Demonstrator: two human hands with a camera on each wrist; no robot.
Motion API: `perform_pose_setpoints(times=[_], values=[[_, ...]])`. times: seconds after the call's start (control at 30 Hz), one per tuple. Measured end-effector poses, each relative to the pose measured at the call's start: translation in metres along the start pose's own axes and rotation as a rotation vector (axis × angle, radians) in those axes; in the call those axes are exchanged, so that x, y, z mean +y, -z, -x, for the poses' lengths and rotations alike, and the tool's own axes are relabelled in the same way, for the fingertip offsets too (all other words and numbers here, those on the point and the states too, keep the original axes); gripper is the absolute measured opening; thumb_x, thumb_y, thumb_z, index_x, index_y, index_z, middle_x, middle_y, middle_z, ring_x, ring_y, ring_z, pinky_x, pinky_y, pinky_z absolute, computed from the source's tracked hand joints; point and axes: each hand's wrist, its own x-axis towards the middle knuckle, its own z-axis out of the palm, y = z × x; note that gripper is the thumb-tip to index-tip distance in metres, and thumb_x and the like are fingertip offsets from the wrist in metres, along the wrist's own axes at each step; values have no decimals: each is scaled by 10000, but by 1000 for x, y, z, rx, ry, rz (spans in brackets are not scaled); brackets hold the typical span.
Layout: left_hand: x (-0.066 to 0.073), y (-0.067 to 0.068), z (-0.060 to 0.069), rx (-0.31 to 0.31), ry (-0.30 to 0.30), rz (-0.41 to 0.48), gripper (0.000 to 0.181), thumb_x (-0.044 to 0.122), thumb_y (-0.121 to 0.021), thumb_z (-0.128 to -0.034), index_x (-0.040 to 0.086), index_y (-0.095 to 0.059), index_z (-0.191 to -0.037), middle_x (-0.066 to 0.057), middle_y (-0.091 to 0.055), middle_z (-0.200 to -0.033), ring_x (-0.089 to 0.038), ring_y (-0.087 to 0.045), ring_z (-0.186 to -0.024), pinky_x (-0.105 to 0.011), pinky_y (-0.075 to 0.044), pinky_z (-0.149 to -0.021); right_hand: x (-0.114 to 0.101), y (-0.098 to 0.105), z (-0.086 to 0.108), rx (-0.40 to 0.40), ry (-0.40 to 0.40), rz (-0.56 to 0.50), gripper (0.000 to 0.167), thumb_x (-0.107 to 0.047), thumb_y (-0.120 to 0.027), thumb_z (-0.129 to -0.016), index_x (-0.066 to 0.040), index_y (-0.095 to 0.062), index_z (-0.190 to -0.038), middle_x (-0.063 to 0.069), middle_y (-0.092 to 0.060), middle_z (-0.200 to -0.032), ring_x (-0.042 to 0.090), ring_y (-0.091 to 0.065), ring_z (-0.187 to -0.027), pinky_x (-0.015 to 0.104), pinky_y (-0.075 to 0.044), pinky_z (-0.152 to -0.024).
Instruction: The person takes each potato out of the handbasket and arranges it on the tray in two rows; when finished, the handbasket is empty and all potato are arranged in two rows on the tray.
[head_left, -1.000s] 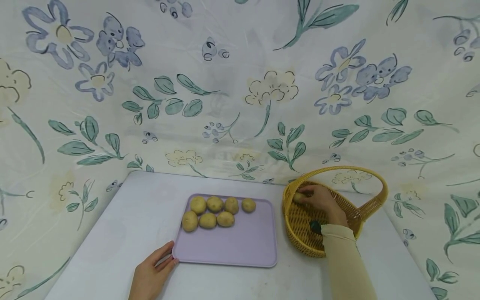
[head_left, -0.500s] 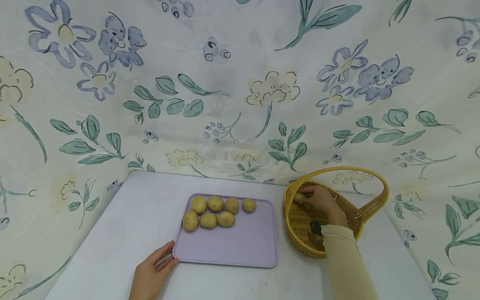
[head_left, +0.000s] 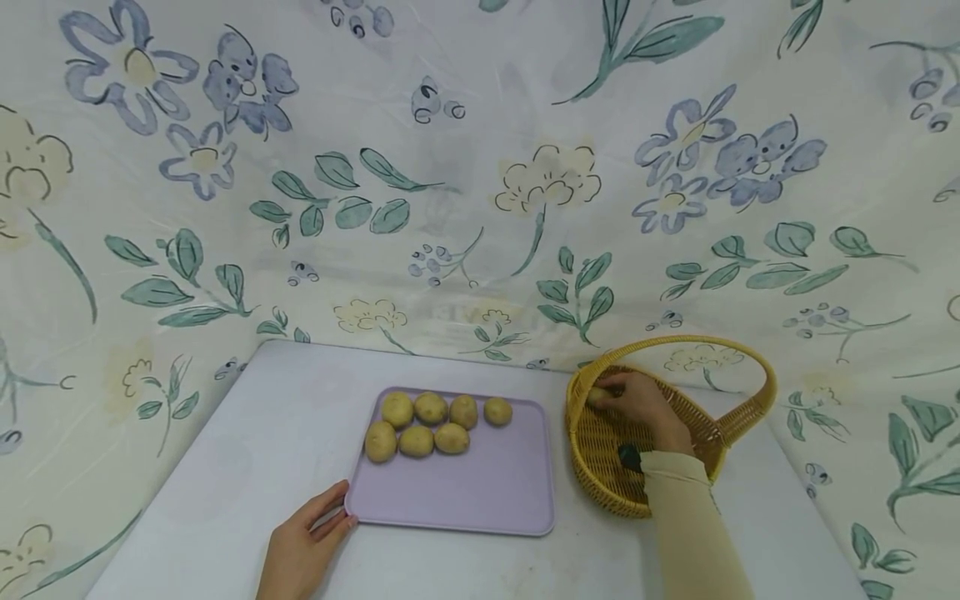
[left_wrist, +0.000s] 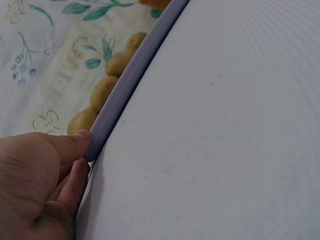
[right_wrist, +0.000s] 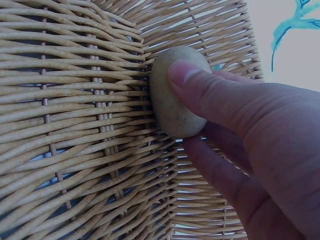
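My right hand (head_left: 641, 407) reaches down into a wicker basket (head_left: 609, 479) and holds a potato (right_wrist: 177, 107) against its inner wall. In the right wrist view the thumb lies across the potato and the fingers are behind and below it. At the near left corner of a lilac tray (head_left: 480, 500), my left hand (head_left: 303, 542) pinches the rim between thumb and fingers. Several potatoes (head_left: 416, 442) sit on the tray in two rows toward its far left, with a single potato (head_left: 497, 411) a little apart at the right end of the far row.
A tall arched handle (head_left: 690, 340) spans the basket, over my right forearm. Tray and basket stand side by side on a white table (head_left: 247, 450), a narrow gap between them. A floral cloth (head_left: 465, 208) hangs behind the table and at its sides.
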Motion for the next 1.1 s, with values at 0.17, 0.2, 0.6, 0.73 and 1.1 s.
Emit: perform_pose_setpoints(times=[0.17,0.2,0.6,0.73,1.1], values=[[2,1,0,-1,5,-1,546,9,-782,-872,20,-611,-1391,-226,-659,-1347,-107,-740,-1044,-68,-589,-863,0,1,1,5,13,-4,390,-269,-783,-913,-62,-731,-1240,157,-716,-1262,339,-648,-1152,540,-555,-1038],[2,1,0,-3,7,-3,548,11,-782,-873,15,-609,-1392,-231,-656,-1348,-122,-745,-1046,-70,-591,-861,0,1,1,6,13,-6,389,-271,-782,-914,-63,-732,-1239,155,-718,-1258,342,-650,-1158,540,-556,-1039],[1,2,1,-20,25,6,551,2,-765,-882,15,-594,-1406,-221,-642,-1375,-126,-735,-1074,-77,-591,-875,-2,1,6,0,19,-19,392,-293,-771,-924,-72,-730,-1245,146,-717,-1264,346,-649,-1157,543,-555,-1038],[1,2,1,-27,39,0,559,5,-758,-890,24,-582,-1421,-218,-638,-1382,-193,-735,-1104,-80,-589,-885,-2,1,7,8,23,-21,381,-276,-770,-924,-67,-732,-1240,148,-718,-1260,350,-648,-1163,544,-553,-1041],[1,2,0,-18,42,-6,569,-2,-763,-886,28,-580,-1424,-223,-638,-1379,-248,-723,-1128,-87,-592,-890,-6,3,10,27,42,-19,357,-250,-742,-948,-69,-728,-1255,160,-696,-1304,389,-617,-1237,565,-541,-1068]])
